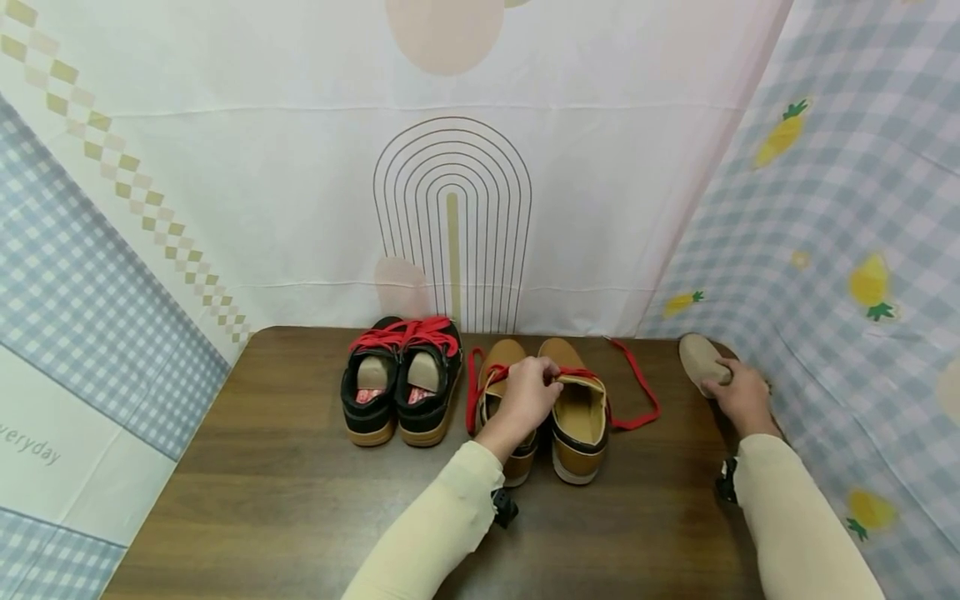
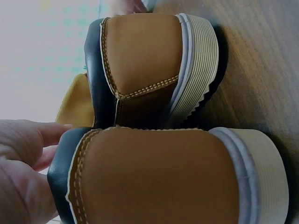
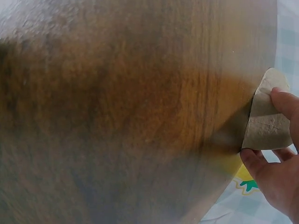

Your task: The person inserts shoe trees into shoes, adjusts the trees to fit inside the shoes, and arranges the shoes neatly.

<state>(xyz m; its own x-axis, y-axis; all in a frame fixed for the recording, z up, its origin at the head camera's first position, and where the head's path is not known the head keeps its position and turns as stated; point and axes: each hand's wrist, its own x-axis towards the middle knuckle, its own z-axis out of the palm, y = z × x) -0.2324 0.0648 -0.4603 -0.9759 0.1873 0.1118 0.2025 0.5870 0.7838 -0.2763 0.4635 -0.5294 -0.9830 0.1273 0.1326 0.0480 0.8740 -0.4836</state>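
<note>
A pair of tan lace-up shoes stands mid-table, a left shoe (image 2: 154, 172) and a right shoe (image 1: 579, 450), with red laces (image 1: 637, 392) loose on both sides. My left hand (image 1: 528, 396) reaches over the left shoe, its curled fingers pinching the edge of the right shoe's raised tongue (image 1: 581, 381). The left wrist view shows both heels; the left shoe's collar hides the fingertips. At the back right corner my right hand (image 1: 742, 396) pinches a beige insole (image 1: 701, 360) between thumb and fingers. In the right wrist view the insole (image 3: 268, 121) shows a crease across it.
Left of the tan shoes stands a pair of black shoes (image 1: 382, 408) with tied red laces and beige insoles inside. The brown wooden table (image 1: 277, 500) meets a white patterned cloth (image 1: 315, 208) at the back and a checked cloth (image 1: 847, 333) on the right.
</note>
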